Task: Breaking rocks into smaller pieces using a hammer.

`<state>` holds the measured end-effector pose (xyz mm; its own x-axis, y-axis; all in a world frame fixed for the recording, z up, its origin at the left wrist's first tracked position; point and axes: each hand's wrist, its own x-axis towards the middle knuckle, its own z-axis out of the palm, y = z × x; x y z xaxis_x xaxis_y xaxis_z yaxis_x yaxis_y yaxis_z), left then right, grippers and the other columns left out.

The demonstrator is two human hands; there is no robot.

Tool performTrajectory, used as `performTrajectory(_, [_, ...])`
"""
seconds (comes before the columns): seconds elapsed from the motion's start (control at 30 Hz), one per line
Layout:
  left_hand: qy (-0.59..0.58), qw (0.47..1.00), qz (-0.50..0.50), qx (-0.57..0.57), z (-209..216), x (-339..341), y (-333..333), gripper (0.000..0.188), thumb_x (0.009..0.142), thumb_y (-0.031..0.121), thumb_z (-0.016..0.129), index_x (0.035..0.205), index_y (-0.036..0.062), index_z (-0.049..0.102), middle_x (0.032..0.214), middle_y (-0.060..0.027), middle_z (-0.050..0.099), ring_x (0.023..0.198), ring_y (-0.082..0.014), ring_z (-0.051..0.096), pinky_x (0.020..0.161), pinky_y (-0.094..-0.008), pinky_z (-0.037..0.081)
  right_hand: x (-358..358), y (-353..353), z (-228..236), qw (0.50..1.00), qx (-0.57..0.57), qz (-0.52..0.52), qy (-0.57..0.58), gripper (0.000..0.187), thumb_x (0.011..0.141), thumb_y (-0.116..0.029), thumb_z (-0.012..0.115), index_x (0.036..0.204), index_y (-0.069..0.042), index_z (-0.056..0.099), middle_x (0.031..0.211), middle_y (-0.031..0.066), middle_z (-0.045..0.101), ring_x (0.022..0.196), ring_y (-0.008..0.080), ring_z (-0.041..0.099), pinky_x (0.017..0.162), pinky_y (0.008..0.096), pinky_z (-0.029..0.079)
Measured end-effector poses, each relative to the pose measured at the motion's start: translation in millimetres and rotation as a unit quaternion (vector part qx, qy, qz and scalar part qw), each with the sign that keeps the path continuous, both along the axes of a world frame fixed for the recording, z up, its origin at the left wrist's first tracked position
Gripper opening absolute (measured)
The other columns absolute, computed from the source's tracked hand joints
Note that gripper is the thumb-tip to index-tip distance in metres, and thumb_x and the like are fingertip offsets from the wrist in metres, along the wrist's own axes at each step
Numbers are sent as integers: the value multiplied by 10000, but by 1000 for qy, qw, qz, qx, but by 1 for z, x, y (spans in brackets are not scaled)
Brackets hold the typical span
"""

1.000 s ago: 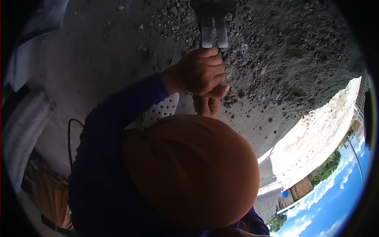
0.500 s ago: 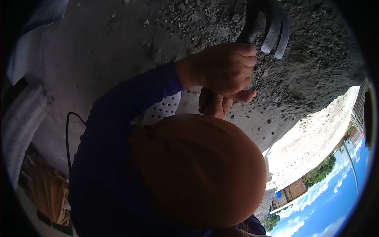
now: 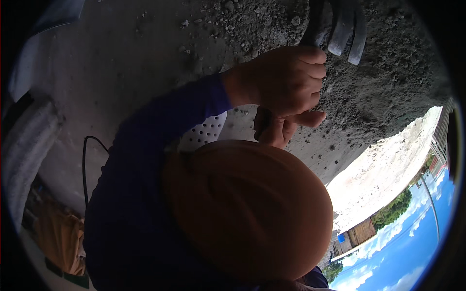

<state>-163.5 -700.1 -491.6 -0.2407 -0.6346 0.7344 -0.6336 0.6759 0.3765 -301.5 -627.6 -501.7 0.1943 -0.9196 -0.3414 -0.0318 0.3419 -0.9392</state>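
My left hand [image 3: 281,80] reaches in from the left in a dark purple sleeve. It is closed in a fist around the dark handle of a claw hammer, thumb toward me. Beyond the fist, the hammer's curved two-pronged claw [image 3: 343,39] hangs over loose grey soil [image 3: 383,72]. Below the left fist, the fingers of my right hand [image 3: 277,132] curl at the dark lower end of the handle. The rest of that hand is hidden behind a large rounded orange-brown shape [image 3: 252,208], which looks like my bent, clothed knee.
A white perforated clog [image 3: 206,131] shows partly behind the sleeve. Pebbles [image 3: 233,26] lie scattered on the grey ground at the top. A thin dark cable [image 3: 83,169] loops at the left, near a pale rounded edge [image 3: 29,145] and orange cloth [image 3: 60,237]. Sunlit ground [image 3: 388,165] lies at the right.
Both hands and the claw hammer have shifted slightly to the right, with the claw also a little higher. The grip looks the same.
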Motion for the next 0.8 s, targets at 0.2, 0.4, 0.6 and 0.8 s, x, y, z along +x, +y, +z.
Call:
performTrajectory(0.2, [-28, 979, 22, 202, -78, -9, 16, 511, 872, 384, 465, 458, 86, 500, 485, -14, 453, 546, -165, 456, 775, -327, 394, -12, -3, -49, 991, 87, 105, 9, 265, 981, -259, 370, 1018, -29, 495, 555, -32, 393, 437, 33, 337, 392, 194, 258])
performTrajectory(0.4, [-4, 974, 15, 227, -62, -25, 13, 520, 878, 371, 459, 441, 91, 492, 487, -18, 488, 544, -153, 467, 793, -329, 395, -23, -11, -18, 985, 121, 115, 43, 286, 989, -248, 338, 1029, -10, 491, 557, -43, 383, 446, 25, 341, 414, 192, 276])
performTrajectory(0.6, [14, 999, -24, -22, -7, -34, -25, 523, 842, 391, 498, 388, 134, 461, 416, 38, 414, 489, -127, 421, 669, -257, 372, -24, -16, -9, 997, -69, 14, -20, 316, 975, -327, 378, 930, -37, 495, 487, 9, 419, 342, 61, 335, 324, 206, 225])
performTrajectory(0.8, [-22, 982, -20, 186, -86, -43, -13, 547, 863, 431, 458, 433, 99, 519, 416, -15, 418, 490, -165, 443, 707, -315, 388, -32, -19, -41, 992, 118, 40, 17, 246, 984, -272, 364, 1023, -72, 502, 527, -28, 401, 379, 30, 311, 330, 197, 222])
